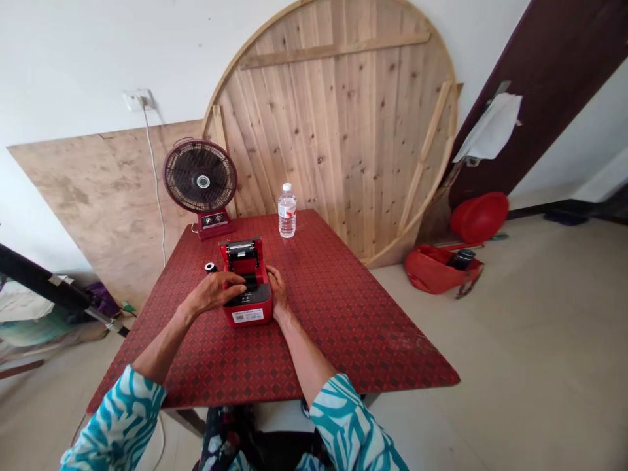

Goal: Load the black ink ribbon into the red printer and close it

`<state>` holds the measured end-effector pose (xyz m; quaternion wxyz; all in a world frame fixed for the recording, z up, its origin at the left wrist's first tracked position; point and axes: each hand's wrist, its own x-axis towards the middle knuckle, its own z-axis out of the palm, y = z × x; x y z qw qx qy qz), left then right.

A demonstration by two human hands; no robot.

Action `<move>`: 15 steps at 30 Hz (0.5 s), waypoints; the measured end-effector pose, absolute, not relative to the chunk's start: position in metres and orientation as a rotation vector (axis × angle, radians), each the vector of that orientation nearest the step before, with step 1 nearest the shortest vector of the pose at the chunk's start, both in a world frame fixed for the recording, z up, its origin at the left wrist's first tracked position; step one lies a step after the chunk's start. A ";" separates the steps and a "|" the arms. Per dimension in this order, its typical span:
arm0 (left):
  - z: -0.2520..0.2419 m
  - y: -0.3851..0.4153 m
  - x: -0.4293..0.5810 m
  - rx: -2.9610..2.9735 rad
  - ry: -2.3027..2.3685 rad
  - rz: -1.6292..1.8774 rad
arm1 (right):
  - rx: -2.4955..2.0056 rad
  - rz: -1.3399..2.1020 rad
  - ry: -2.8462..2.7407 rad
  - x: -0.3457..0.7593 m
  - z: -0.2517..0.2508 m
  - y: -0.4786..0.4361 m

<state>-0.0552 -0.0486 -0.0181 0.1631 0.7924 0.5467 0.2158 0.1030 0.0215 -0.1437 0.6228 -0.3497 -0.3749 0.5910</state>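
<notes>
On the table (pixel 343 314), appears to work inside the open printer (pixel 252 298) with left hand (pixel 216 292) loosely spread and right hand (pixel 278 292), cannot tell how closed, against its side, probably needing steady bracing next.

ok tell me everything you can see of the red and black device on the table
The boxy device looks plastic, with a red body and a dark panel bearing small light marks. A white printed label, too small to read, sits on its near face. Its lid stands open at the far end. It rests upright on the red patterned table, the right hand against its side, the left hand over its opening.
</notes>
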 end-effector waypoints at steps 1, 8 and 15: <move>-0.021 -0.054 -0.056 2.265 1.541 0.637 | -0.802 1.363 -0.865 0.103 -0.143 0.021; -0.041 -0.055 -0.052 2.341 1.563 0.877 | -0.811 1.373 -0.846 0.104 -0.146 0.024; -0.052 -0.078 -0.048 2.559 1.544 1.013 | -0.803 1.337 -0.854 0.103 -0.146 0.021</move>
